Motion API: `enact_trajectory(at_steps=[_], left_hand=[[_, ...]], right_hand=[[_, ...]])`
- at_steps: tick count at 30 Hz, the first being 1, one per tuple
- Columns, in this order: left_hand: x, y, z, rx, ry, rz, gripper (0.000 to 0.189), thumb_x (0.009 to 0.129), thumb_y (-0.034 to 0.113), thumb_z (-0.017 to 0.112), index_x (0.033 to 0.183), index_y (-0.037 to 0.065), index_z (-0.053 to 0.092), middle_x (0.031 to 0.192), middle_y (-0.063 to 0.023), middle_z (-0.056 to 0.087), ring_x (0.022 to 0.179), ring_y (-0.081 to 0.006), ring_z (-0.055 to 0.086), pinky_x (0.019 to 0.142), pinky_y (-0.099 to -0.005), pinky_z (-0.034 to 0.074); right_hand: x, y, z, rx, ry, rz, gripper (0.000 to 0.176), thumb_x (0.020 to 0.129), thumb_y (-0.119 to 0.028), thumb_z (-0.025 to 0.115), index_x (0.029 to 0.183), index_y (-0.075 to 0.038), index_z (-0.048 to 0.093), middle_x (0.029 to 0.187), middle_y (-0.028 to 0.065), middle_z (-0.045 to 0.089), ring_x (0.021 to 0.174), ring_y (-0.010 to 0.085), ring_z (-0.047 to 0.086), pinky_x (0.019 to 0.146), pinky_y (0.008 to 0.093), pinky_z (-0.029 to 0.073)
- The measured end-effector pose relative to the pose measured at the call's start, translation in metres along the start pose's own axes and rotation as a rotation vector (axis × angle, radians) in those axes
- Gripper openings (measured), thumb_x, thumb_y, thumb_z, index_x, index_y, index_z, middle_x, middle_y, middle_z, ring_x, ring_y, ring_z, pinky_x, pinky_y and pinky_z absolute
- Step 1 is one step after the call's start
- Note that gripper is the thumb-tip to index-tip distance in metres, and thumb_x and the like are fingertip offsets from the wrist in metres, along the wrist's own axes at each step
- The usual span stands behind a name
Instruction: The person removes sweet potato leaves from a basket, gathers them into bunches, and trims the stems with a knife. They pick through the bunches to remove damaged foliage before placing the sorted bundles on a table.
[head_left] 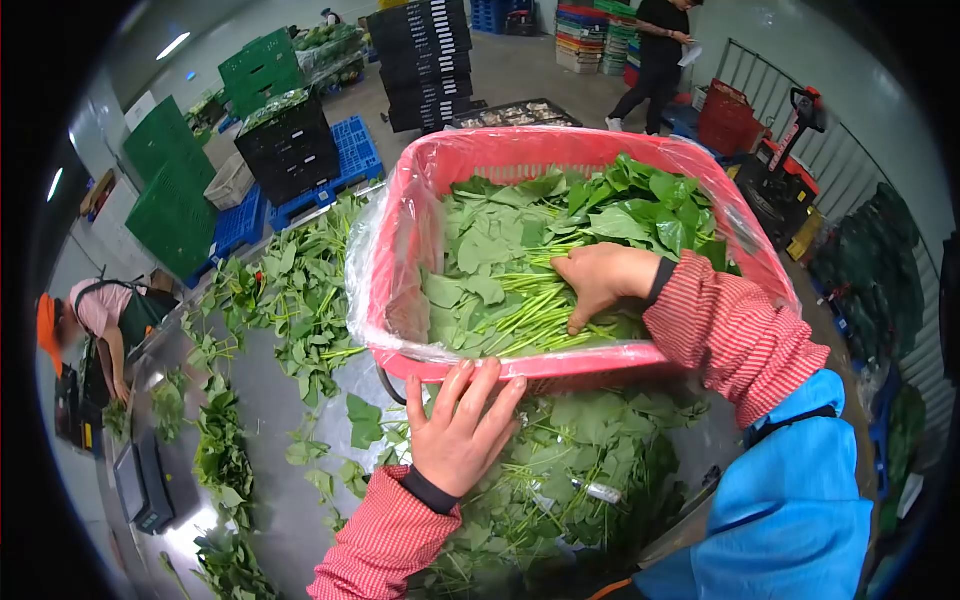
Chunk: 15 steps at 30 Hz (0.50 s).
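A pink plastic crate (pixel 520 368) with a clear plastic liner (pixel 400 290) stands in front of me, holding leafy greens (pixel 490 235) with long pale green stems. Inside it, my right hand (pixel 598 283) is around a bunch of leafy greens (pixel 535 305), thumb and forefinger on either side of the stems. The other fingers are hidden beneath the hand. My left hand (pixel 462 425) lies open, fingers spread, its tips touching the crate's near rim. Loose greens (pixel 580 460) lie on the metal table between the crate and me.
More greens (pixel 300 290) are strewn over the metal table (pixel 285 440) to the left, near a dark device (pixel 143 485). A person in an orange cap (pixel 110 320) bends at the far left. Black crates (pixel 422 65) and a pallet jack (pixel 785 170) stand behind; another person (pixel 658 50) walks there.
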<state>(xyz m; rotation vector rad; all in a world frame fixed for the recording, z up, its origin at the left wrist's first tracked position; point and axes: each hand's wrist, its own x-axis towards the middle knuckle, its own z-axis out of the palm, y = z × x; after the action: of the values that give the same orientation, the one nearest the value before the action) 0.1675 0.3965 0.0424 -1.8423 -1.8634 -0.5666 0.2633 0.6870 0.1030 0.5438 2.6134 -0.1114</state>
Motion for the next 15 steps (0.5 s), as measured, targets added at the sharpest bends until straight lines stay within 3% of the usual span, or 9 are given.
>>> enact_trajectory(at_steps=[5,7,10,13,15], left_hand=[[0.0,0.0,0.008,0.038,0.029,-0.015,0.058,0.073,0.027,0.074,0.128,0.03,0.056,0.135,0.0,0.049,0.125,-0.0235,0.044,0.115,-0.0589,0.01],[-0.001,0.001,0.011,0.049,0.037,-0.04,0.048,0.081,0.026,0.065,0.128,0.033,0.056,0.133,0.0032,0.051,0.125,-0.0192,0.044,0.115,-0.0585,0.012],[-0.003,-0.002,0.016,0.055,0.087,0.011,0.059,0.071,0.025,0.077,0.126,0.031,0.057,0.133,0.0001,0.051,0.126,-0.0248,0.044,0.115,-0.0595,0.011],[-0.003,-0.002,0.014,0.052,0.081,0.005,0.057,0.072,0.024,0.077,0.126,0.03,0.057,0.133,0.0006,0.051,0.125,-0.0244,0.044,0.115,-0.0596,0.011],[-0.002,-0.002,0.014,0.049,0.082,0.001,0.056,0.073,0.024,0.076,0.125,0.03,0.057,0.132,0.0007,0.051,0.125,-0.0242,0.044,0.115,-0.0594,0.011]], right_hand=[[0.0,0.005,0.0,-0.129,-0.02,-0.064,0.088,0.06,-0.066,0.076,0.109,0.005,0.059,0.108,0.0202,0.061,0.108,0.0337,0.057,0.091,0.0405,0.046],[-0.001,0.001,-0.005,-0.145,-0.03,-0.058,0.078,0.061,-0.059,0.075,0.106,0.004,0.061,0.108,0.0196,0.061,0.108,0.0325,0.057,0.092,0.0406,0.045],[-0.007,-0.009,0.002,-0.176,0.007,-0.055,0.067,0.061,-0.046,0.074,0.107,0.002,0.061,0.107,0.019,0.061,0.107,0.0321,0.057,0.093,0.0428,0.043],[-0.013,-0.02,0.011,-0.282,0.083,-0.034,0.064,0.063,-0.043,0.074,0.107,0.001,0.06,0.107,0.0181,0.061,0.106,0.0317,0.057,0.093,0.0433,0.042],[-0.014,-0.021,0.014,-0.248,0.228,-0.065,0.045,0.064,-0.033,0.072,0.094,-0.001,0.063,0.094,0.0163,0.065,0.094,0.0316,0.062,0.087,0.0441,0.045]])
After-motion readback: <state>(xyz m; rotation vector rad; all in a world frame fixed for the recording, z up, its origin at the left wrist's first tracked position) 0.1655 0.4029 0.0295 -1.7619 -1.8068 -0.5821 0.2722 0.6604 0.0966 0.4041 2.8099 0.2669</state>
